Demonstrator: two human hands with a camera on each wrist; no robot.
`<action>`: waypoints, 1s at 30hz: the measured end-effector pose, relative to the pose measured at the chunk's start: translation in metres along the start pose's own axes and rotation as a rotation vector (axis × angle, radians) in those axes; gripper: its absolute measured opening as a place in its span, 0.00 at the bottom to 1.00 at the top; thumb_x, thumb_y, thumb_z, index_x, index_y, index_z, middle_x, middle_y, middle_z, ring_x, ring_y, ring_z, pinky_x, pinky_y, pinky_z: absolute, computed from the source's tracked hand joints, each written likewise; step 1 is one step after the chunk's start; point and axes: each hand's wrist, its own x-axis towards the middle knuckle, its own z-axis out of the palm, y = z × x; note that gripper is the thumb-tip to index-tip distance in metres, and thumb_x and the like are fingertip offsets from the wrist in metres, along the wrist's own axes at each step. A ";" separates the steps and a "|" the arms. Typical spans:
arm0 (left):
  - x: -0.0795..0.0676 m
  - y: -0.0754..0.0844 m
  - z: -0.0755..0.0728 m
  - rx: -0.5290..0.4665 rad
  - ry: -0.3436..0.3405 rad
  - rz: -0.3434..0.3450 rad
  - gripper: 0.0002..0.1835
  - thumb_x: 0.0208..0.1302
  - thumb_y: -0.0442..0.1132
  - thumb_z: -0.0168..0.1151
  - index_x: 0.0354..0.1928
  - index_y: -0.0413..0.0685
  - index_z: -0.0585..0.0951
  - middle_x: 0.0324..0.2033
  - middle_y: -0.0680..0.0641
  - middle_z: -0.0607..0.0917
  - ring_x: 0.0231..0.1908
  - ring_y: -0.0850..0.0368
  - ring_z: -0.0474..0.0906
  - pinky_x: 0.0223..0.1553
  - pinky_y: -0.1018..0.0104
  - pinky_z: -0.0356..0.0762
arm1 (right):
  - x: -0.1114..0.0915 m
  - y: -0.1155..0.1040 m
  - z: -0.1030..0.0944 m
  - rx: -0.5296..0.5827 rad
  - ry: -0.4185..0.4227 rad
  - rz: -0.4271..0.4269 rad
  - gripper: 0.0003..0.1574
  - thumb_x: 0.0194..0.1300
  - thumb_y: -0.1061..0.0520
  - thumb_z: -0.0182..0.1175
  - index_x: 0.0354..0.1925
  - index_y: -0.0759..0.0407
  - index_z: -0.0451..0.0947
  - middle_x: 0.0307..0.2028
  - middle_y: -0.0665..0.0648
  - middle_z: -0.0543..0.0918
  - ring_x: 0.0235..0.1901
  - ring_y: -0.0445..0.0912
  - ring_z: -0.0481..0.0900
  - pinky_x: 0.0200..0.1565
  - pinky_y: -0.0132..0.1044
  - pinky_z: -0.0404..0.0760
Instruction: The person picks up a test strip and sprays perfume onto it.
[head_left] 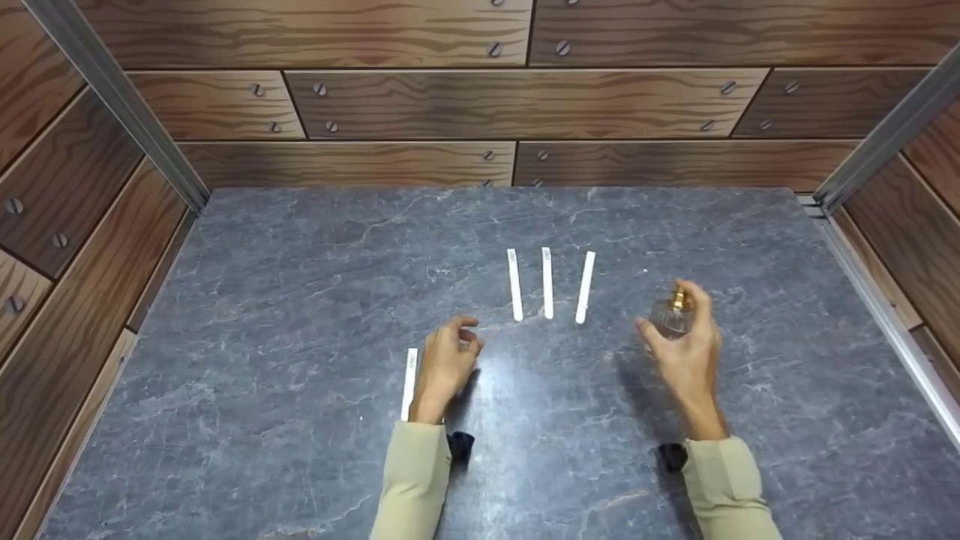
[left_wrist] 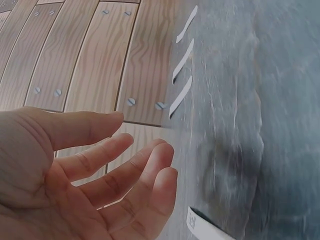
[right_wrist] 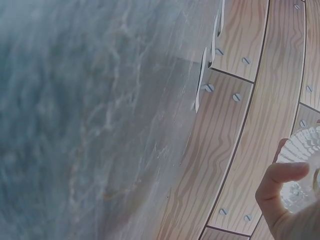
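"Glass bottle (head_left: 670, 322): where do we see it from the head?"
"In our right hand (head_left: 690, 352), over the counter (head_left: 300, 300), toward its right, fingers (head_left: 703, 301) clamped round it. Our left hand (head_left: 448, 360) is near one strip (head_left: 410, 379); three strips (head_left: 547, 285) lie between our hands, farther back."
"And from our left wrist?"
"Our left fingers curve loosely, apart."
"Right wrist?"
"Our thumb (right_wrist: 285, 173) lies across the bottle's ribbed glass."
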 end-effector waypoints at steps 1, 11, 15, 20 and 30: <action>-0.001 -0.001 -0.001 0.004 0.011 0.007 0.15 0.64 0.28 0.66 0.53 0.35 0.83 0.38 0.40 0.87 0.35 0.47 0.85 0.38 0.54 0.83 | 0.001 0.000 0.000 0.001 0.000 -0.006 0.43 0.50 0.75 0.73 0.64 0.65 0.70 0.49 0.72 0.80 0.43 0.45 0.78 0.39 0.21 0.75; -0.014 -0.009 -0.005 -0.006 0.042 -0.010 0.16 0.63 0.26 0.66 0.53 0.33 0.82 0.39 0.37 0.87 0.38 0.43 0.87 0.41 0.51 0.84 | 0.002 0.000 0.000 0.012 -0.001 -0.027 0.43 0.49 0.75 0.73 0.63 0.67 0.69 0.46 0.70 0.81 0.41 0.32 0.74 0.41 0.22 0.75; -0.019 -0.010 -0.007 -0.003 0.046 -0.028 0.17 0.62 0.25 0.66 0.54 0.33 0.82 0.40 0.37 0.87 0.39 0.44 0.87 0.42 0.50 0.84 | 0.001 0.001 -0.001 0.004 0.003 -0.023 0.43 0.49 0.76 0.73 0.63 0.68 0.69 0.45 0.71 0.81 0.40 0.31 0.74 0.42 0.23 0.75; -0.023 -0.013 -0.010 0.034 0.072 -0.026 0.17 0.62 0.24 0.66 0.54 0.34 0.83 0.40 0.37 0.87 0.38 0.44 0.87 0.42 0.49 0.83 | 0.001 0.003 -0.001 0.003 0.002 -0.027 0.43 0.49 0.76 0.73 0.63 0.68 0.69 0.44 0.72 0.82 0.39 0.30 0.74 0.41 0.21 0.75; -0.031 -0.021 -0.013 0.092 0.146 0.048 0.17 0.56 0.20 0.67 0.49 0.32 0.83 0.37 0.37 0.87 0.35 0.44 0.86 0.40 0.49 0.84 | 0.000 0.005 0.000 -0.013 0.009 -0.014 0.42 0.48 0.76 0.73 0.62 0.67 0.70 0.49 0.71 0.82 0.46 0.45 0.78 0.46 0.25 0.73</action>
